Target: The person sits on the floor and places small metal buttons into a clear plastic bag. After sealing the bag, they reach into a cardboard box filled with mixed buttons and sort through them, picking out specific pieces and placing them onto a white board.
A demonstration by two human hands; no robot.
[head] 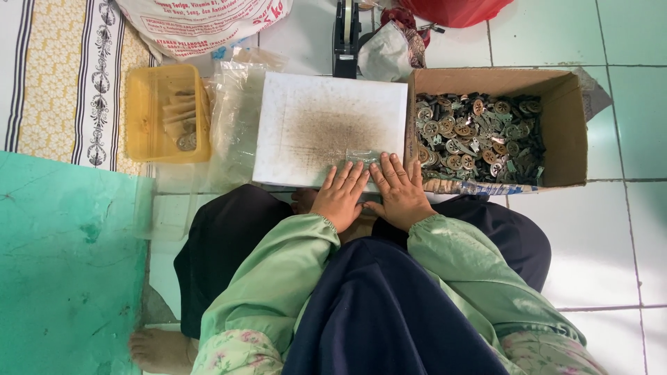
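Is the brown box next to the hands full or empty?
Partly full. The open cardboard box holds a heap of small round metal parts covering its floor, below the rim.

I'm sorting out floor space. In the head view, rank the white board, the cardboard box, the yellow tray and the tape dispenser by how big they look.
1. Cardboard box and white board: look about alike, so I won't rank them.
2. Yellow tray.
3. Tape dispenser, partly cut off at the top edge.

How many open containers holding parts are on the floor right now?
2. A cardboard box full of small metal parts sits right of the white board; a yellow plastic tray with a few pieces sits to its left. More may lie outside the view.
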